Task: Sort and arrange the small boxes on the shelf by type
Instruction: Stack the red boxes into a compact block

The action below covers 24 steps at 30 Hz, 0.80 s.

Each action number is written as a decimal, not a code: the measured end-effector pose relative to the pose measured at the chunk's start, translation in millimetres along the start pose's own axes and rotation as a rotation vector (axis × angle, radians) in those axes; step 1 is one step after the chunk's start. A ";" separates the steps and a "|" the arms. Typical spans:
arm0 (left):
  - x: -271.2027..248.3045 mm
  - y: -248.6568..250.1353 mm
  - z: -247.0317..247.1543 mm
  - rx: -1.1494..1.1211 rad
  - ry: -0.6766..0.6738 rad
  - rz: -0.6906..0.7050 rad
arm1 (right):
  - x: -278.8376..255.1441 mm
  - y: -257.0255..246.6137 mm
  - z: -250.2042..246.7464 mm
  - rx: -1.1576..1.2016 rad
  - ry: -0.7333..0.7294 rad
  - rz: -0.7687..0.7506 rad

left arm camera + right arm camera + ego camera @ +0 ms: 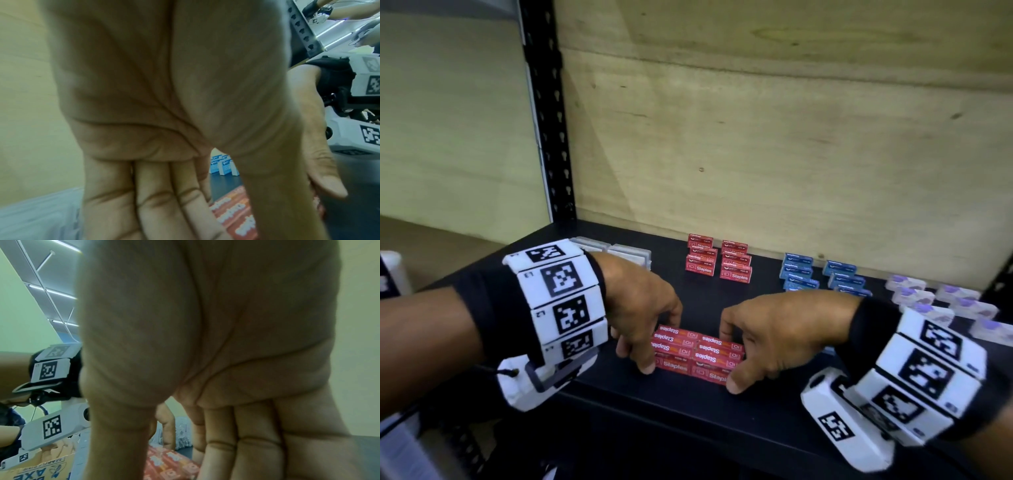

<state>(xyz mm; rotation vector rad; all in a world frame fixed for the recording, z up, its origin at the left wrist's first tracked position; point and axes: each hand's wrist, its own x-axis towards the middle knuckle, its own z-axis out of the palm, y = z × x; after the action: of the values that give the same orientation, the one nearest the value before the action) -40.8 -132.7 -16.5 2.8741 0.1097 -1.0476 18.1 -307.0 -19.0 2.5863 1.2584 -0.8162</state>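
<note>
The head camera is looking down from above at the shelf [722, 404], hands in the lower frame. Each wrist camera is peering along its palm, very close; all three are sharing the red staple boxes [697, 353] [232, 214] [170, 464].

We wear the same gear on both arms. Around the left wrist runs a white band [558, 294] of blocky segments, each printed with a square black-and-white code marker, and small labels such as "L3" and "L2" sit beside the markers. Under it lies a black fabric cuff [493, 308]. Below the wrist hangs a white camera housing [534, 380] with a dark slot and a thin black cord at its side. The right wrist carries a matching white band [935, 366] over a black cuff [873, 318], and its white housing [842, 421] bears one more code marker. Both the left hand [640, 301] and the right hand [784, 329] are bare.
</note>
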 end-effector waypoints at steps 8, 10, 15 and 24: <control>5.2 -4.0 1.6 0.002 0.035 0.022 | 3.4 0.1 -0.9 -0.022 -0.002 -0.009; 4.6 -5.1 1.4 -0.002 0.033 0.022 | 3.6 1.1 -1.7 -0.015 -0.018 -0.011; -1.7 -10.9 -16.6 -0.020 -0.003 0.021 | 1.1 12.5 -17.8 0.050 0.007 -0.005; 30.3 -15.9 -76.3 0.098 0.397 -0.008 | 33.2 56.3 -63.4 0.047 0.322 0.117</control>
<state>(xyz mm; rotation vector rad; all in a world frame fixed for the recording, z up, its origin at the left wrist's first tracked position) 29.5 -108.0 21.3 3.1328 0.0949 -0.4808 103.5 -297.4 11.0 2.8830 1.1574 -0.4249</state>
